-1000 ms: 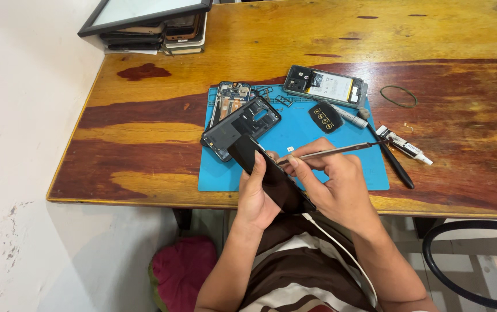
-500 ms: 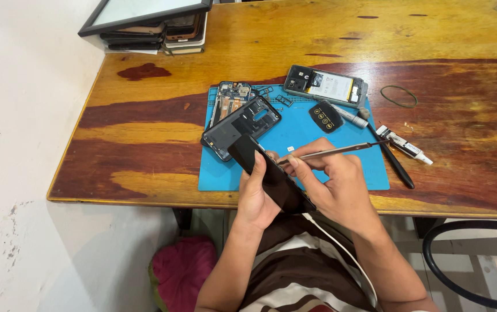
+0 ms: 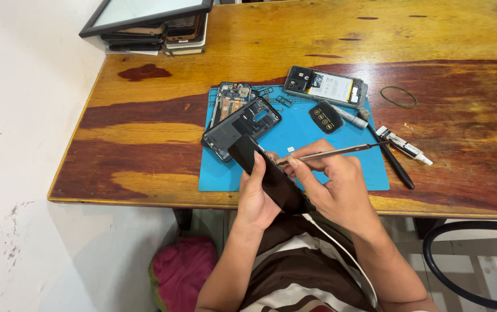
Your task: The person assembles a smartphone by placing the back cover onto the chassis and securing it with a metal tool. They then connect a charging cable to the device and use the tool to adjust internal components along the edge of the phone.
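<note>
Gripping a black phone (image 3: pixel 270 176) from below, the left hand (image 3: pixel 257 199) wraps its fingers around the near half of the slab, the thumb lying along its dark face. The phone is tilted, its far corner hanging over the near edge of a blue work mat (image 3: pixel 294 144) while its near end points toward the person's lap, where a white cable (image 3: pixel 341 254) trails away from it. The right hand (image 3: pixel 335 188) pinches metal tweezers (image 3: pixel 335 152) between thumb and fingers, closed tight on them; the tips rest near the phone's upper edge and the long shank reaches out to the right over the mat. On the mat, just beyond the held phone, lies a black phone frame (image 3: pixel 241 127) with its inside showing, and behind it a stripped phone body (image 3: pixel 230 101) with exposed boards. Farther back, an opened phone with its battery visible (image 3: pixel 326 86) straddles the mat's far edge. A small oval black part (image 3: pixel 325 117) lies on the mat beside a grey pen-like tool (image 3: pixel 349 117). Right of the mat, a black stick tool (image 3: pixel 393 159) and a small white tube (image 3: pixel 404 146) rest on the wooden table (image 3: pixel 144 133), with a rubber band (image 3: pixel 398 96) further off. A stack of devices under a framed panel (image 3: pixel 150 26) sits at the table's far left corner.
</note>
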### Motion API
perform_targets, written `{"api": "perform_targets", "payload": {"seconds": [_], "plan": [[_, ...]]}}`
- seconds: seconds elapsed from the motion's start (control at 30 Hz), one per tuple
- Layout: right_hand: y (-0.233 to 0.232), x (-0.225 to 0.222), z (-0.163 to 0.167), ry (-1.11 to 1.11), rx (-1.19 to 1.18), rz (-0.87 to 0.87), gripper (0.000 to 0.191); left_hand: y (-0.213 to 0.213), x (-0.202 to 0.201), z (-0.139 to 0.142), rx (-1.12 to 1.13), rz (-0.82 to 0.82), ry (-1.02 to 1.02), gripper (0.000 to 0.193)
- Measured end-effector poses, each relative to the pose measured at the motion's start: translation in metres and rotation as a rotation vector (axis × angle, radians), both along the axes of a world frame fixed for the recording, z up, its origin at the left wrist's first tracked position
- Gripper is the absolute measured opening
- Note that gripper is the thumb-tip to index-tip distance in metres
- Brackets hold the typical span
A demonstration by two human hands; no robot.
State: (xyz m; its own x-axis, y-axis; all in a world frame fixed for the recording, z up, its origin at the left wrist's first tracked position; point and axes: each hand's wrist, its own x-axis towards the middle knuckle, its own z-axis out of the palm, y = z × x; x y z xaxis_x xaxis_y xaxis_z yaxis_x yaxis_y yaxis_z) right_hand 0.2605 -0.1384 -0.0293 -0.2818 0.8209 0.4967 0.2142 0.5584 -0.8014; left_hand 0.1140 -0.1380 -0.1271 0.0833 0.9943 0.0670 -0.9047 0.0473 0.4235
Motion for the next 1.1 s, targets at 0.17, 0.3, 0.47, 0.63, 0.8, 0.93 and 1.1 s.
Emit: {"api": "perform_targets", "payload": {"seconds": [0.17, 0.3, 0.47, 0.63, 0.8, 0.93, 1.1], "plan": [[-0.0001, -0.0011, -0.0036, 0.062, -0.036, 0.016, 0.009, 0.0016, 0.0003, 0.0002, 0.019, 0.008, -0.014, 0.032], [-0.0007, -0.0023, -0.0058, 0.105, -0.070, 0.012, 0.009, 0.0013, 0.0005, 0.0012, -0.002, 0.010, -0.002, 0.031], [-0.0002, -0.0023, -0.0071, 0.111, -0.077, 0.021, 0.009, 0.0011, 0.0004, 0.0017, 0.003, 0.006, -0.014, 0.032], [-0.0006, -0.0022, -0.0089, 0.143, -0.087, 0.036, 0.010, 0.0010, 0.0001, 0.0011, 0.003, -0.002, 0.001, 0.033], [-0.0009, -0.0031, -0.0101, 0.143, -0.093, 0.025, 0.010, 0.0006, 0.0001, 0.0006, 0.007, 0.003, -0.007, 0.033], [-0.0012, -0.0031, -0.0098, 0.136, -0.096, 0.019, 0.010, 0.0009, 0.0007, 0.0009, 0.010, 0.008, -0.005, 0.033], [-0.0014, -0.0041, -0.0098, 0.144, -0.085, 0.020, 0.010, 0.0010, 0.0008, 0.0009, 0.003, 0.014, -0.008, 0.032]]}}
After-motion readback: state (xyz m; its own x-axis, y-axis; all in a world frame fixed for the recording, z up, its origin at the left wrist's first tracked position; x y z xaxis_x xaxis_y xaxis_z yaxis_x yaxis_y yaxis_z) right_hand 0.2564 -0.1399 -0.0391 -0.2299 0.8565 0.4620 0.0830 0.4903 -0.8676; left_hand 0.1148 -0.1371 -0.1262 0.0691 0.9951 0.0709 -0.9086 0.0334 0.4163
